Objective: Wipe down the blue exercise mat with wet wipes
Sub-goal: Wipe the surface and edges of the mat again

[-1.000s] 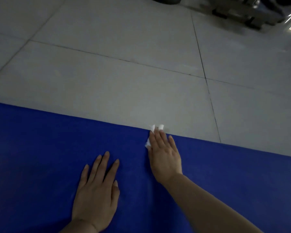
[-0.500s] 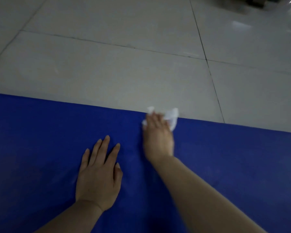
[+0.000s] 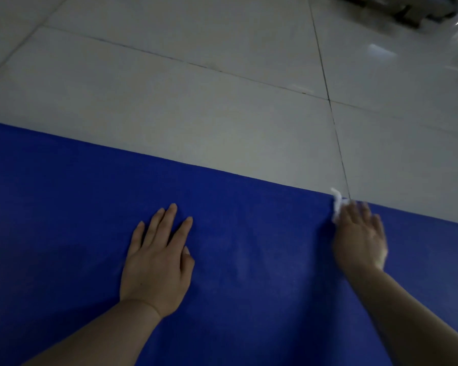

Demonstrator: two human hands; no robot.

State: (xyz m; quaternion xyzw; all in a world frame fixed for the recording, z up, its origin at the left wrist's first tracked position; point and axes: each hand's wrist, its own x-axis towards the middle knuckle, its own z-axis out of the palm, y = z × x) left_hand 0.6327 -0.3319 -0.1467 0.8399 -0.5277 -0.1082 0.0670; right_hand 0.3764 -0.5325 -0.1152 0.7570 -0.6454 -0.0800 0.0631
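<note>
Blue mat (image 3: pixel 64 233): 1, lying flat on the tiled floor (image 3: pixel 169 101) and filling the lower part of the head view. Its far edge is running diagonally from mid-left down toward the right. Left, right and near edges are all getting cut off by the frame, so its full extent is not readable.

Wipes: 1 white wipe (image 3: pixel 336 207) showing, bunched up at the mat's far edge. Only a small crumpled bit is sticking out on the left side of the right hand's fingers; the rest is sitting under the hand, so whether it is more than 1 sheet is not tellable.

Hands: 2, both bare, both forearms coming in from the bottom of the frame.

Left hand (image 3: pixel 156 262) is lying palm-down on the mat, fingers straight and slightly spread, thumb tucked along the side, holding nothing.

Right hand (image 3: pixel 360 241) is sitting palm-down at the mat's far edge, well apart from the left hand, fingers extended and pointing away from the person, pressing on the wipe. It is motion-blurred (fingertips especially), so exact finger placement is hard to make out. Right forearm is angling in from the lower-right corner.

Floor: pale glossy tiles, dark grout lines crossing, 1 running down to the mat edge right by the wipe.

Top-right corner: dark clutter, too blurred and cropped to identify.
</note>
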